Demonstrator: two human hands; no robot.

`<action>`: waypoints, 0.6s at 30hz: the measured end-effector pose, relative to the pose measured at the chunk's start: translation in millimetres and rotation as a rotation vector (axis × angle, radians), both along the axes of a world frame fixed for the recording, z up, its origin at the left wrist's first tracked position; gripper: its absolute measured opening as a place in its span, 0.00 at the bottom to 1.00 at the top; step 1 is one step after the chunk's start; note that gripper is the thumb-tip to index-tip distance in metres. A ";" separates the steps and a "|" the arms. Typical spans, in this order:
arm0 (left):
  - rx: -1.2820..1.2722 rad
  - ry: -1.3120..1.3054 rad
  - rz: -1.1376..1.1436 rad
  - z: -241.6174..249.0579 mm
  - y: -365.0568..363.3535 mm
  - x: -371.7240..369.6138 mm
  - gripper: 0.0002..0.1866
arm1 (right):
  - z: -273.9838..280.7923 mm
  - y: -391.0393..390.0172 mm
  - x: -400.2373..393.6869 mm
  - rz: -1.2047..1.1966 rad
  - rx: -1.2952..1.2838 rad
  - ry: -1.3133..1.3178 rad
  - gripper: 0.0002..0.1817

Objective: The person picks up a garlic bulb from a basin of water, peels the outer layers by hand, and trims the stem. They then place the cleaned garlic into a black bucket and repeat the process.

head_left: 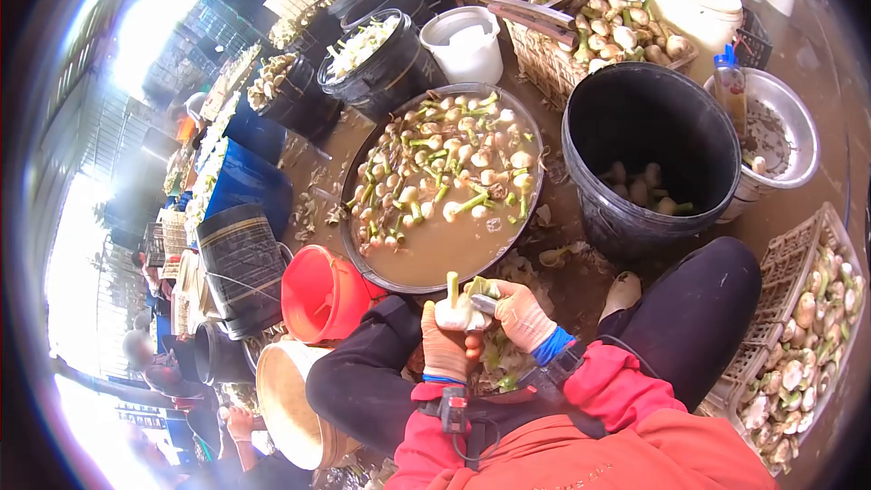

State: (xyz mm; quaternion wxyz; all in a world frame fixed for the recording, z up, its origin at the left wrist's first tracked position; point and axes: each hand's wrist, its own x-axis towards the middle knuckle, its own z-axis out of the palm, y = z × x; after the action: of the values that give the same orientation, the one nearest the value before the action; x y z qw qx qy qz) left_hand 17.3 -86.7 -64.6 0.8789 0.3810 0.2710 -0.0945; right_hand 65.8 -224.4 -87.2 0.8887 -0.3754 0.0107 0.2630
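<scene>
My left hand (445,345), in an orange-palmed glove, is closed around a white garlic bulb (451,314) with a short green stem standing up. My right hand (526,316), gloved alike, is pressed against the bulb's right side. A small knife (485,304), its grey metal partly showing, is in the right fingers, with a piece of green leaf or peel beside it. Both hands are above my lap, just in front of a wide round tub (426,259) of muddy water. Many garlic bulbs (454,159) with stems float in it.
A black bucket (594,209) holding some bulbs stands right of the tub. A red bucket (313,295) and a cream bucket (277,399) are on the left. A crate of bulbs (758,336) sits at my right. Other people are at the far left.
</scene>
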 end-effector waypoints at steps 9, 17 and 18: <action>1.653 -0.558 -0.068 24.6 0.5 2.5 0.14 | -1.6 -4.2 3.4 0.134 -0.179 0.064 0.15; -0.126 -0.193 0.293 15.9 13.0 9.2 0.13 | -19.1 -2.8 7.4 0.419 -0.689 -0.429 0.19; -0.138 -0.176 0.279 14.0 23.0 13.2 0.13 | -2.3 -5.9 4.0 0.587 -0.771 -0.457 0.19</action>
State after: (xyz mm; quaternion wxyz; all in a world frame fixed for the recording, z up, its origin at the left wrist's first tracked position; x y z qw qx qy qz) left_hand 30.4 -63.7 -50.6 0.9280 0.2851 0.2359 0.0437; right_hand 69.9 -230.3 -89.5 0.5553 -0.7094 -0.1925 0.3890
